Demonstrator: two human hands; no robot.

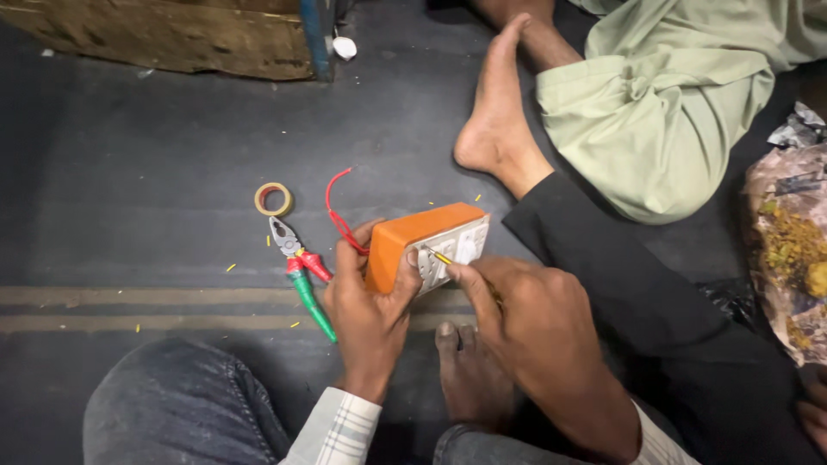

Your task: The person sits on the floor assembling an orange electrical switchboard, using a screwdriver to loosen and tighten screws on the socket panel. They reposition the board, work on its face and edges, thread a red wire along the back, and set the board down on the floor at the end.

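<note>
Left hand [369, 303] gripping orange switch box [412, 244], right hand [527, 320] pinching probably a screwdriver [441, 257]; pliers [295, 250], tape roll [273, 199] alongside.

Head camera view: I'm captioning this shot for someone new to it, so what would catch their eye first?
The orange box at the centre, gripped by the left hand while the right hand presses a yellow-tipped tool against its white face. Next, the red wire curling out of the box, and the pliers and tape roll on the dark floor to its left.
</note>
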